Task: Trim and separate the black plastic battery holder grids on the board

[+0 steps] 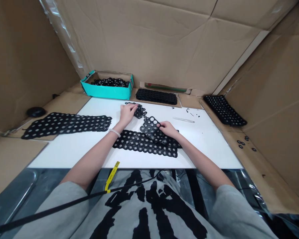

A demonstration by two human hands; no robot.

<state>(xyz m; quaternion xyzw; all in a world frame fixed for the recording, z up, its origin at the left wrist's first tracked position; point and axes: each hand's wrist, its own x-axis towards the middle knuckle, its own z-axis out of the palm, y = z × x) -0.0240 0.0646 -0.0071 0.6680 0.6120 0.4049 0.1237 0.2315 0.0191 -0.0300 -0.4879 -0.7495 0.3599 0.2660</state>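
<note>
As shown in the head view, locate the black ring sheet (pixel 150 128) over a flat strip (pixel 144 146), edge-pinched by the right hand (pixel 167 128); cannot tell the grasp of the left hand (pixel 127 114), with fingertips at a ring cluster (pixel 140 112). Judge progress as partial from loose rings (pixel 111 82) in the turquoise box (pixel 107 92) and seemingly whole side sheets (pixel 64 122). Note pen-like tool (pixel 183 119) and scraps (pixel 187 110) on the white board (pixel 209 136), obstructing neither hand.

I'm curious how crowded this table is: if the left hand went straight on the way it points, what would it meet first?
Most likely the small cluster of black rings, right by the fingertips of the left hand; they overlap in the picture, so whether they already touch is unclear.
</note>
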